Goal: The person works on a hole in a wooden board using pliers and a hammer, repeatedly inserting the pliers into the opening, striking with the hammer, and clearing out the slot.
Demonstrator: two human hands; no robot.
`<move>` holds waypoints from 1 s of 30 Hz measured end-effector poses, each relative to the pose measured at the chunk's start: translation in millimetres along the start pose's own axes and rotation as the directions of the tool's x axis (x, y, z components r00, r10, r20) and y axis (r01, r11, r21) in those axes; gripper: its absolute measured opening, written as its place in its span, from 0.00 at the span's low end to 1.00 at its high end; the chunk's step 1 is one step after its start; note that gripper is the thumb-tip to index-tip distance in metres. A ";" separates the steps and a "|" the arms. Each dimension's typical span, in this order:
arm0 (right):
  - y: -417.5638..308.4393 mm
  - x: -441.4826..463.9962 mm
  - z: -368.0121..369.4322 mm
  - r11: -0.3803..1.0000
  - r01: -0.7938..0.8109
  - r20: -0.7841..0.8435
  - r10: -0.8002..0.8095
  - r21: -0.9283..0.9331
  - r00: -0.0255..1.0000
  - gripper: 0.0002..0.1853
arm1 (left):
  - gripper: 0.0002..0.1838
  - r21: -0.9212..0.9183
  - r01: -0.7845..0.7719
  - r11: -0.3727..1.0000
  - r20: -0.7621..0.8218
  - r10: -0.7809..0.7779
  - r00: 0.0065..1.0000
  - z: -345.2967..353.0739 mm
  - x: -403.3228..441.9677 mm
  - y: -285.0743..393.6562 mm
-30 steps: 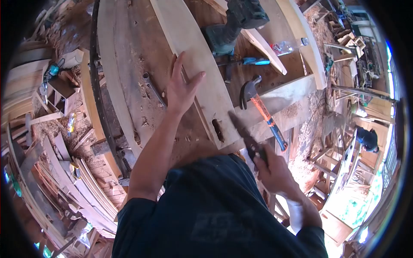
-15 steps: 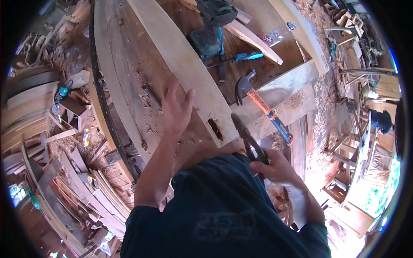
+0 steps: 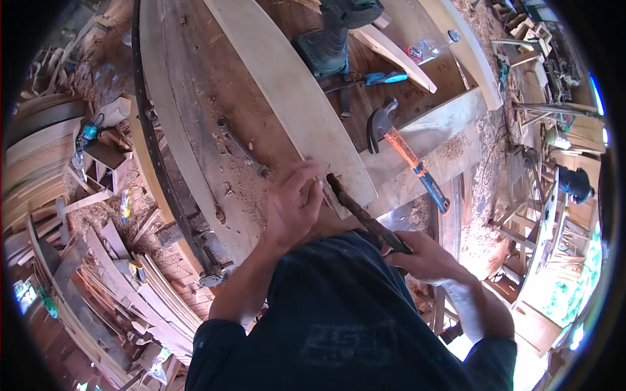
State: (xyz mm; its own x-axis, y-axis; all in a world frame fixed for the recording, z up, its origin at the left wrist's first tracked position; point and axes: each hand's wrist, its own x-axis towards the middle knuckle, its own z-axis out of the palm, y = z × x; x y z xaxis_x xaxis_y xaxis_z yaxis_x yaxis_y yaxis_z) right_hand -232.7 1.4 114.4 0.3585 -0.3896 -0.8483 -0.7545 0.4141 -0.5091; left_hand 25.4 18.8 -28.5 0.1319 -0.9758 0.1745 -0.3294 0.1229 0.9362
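A long, pale wooden plank [image 3: 297, 104] runs down toward my body and has a dark slot [image 3: 331, 179] near its close end. My right hand [image 3: 420, 254] is wrapped round the dark end of a long, rusty-looking hand tool [image 3: 365, 218]; its exact kind is unclear. The tool's far tip lies at the slot; how deep it reaches is hidden. Beside the plank's left edge, my left hand [image 3: 293, 202] has its fingers curled and thumb raised near the index finger, close to the slot. Anything between those fingers is too small to make out.
An orange-and-blue hammer [image 3: 417, 166] lies right of the plank. Beyond are a cordless power tool [image 3: 326, 49], a blue-handled tool [image 3: 385, 78] and a clear bottle [image 3: 427, 49]. A wrench-like metal tool [image 3: 244, 150] lies left. Another person [image 3: 575, 184] is at far right.
The hand tool's tip has swung left from beside the plank's right edge to the slot. My left hand has come off the plank's edge farther up and moved down beside the slot, fingers curling.
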 end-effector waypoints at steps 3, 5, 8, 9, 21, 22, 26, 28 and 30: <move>-30.8 -0.8 -20.3 0.972 -0.060 -0.020 0.057 -0.227 0.998 0.14 | 0.19 0.055 -0.178 0.983 0.103 0.171 0.980 -12.0 6.6 11.6; -62.0 0.8 -24.8 0.924 -0.086 -0.067 0.066 -0.372 0.996 0.18 | 0.22 -0.031 -0.221 0.975 0.244 0.222 0.944 -15.1 17.8 37.1; -88.5 11.5 -32.9 0.830 0.043 -0.057 -0.090 -0.556 0.994 0.20 | 0.26 -0.229 -0.093 0.969 0.437 0.188 0.880 -3.2 29.2 54.6; -97.3 15.4 -35.5 0.807 0.072 -0.060 -0.133 -0.587 0.989 0.21 | 0.27 -0.295 -0.011 0.955 0.502 0.165 0.849 -0.4 33.4 56.7; -152.9 54.5 -21.1 0.620 0.214 -0.193 -0.523 -0.755 0.830 0.14 | 0.20 -0.856 0.422 0.298 0.463 0.079 0.883 30.1 47.8 8.9; -155.8 59.3 -21.4 0.597 0.212 -0.183 -0.531 -0.773 0.828 0.14 | 0.22 -0.889 0.416 0.190 0.438 0.098 0.893 30.9 47.6 8.1; -166.5 69.5 -13.0 0.488 0.118 -0.177 -0.517 -0.865 0.837 0.11 | 0.23 -0.845 0.417 0.334 0.449 0.022 0.893 25.1 45.9 10.6; -171.2 76.7 -12.1 0.446 0.077 -0.157 -0.465 -0.892 0.871 0.12 | 0.23 -0.845 0.423 0.328 0.451 0.011 0.892 27.6 45.5 6.4; -176.1 83.8 -6.5 0.392 0.078 -0.120 -0.454 -0.916 0.883 0.13 | 0.22 -0.785 0.495 0.373 0.518 -0.045 0.854 25.3 45.5 -3.1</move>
State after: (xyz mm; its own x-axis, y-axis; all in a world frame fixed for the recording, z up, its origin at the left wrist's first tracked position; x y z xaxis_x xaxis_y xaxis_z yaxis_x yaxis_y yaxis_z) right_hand -73.4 -109.5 133.9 0.5936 -0.6306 -0.5001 -0.7720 -0.6217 -0.1324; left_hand 8.7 -30.5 -31.2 -0.3563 -0.9330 -0.0512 0.6758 -0.2951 0.6755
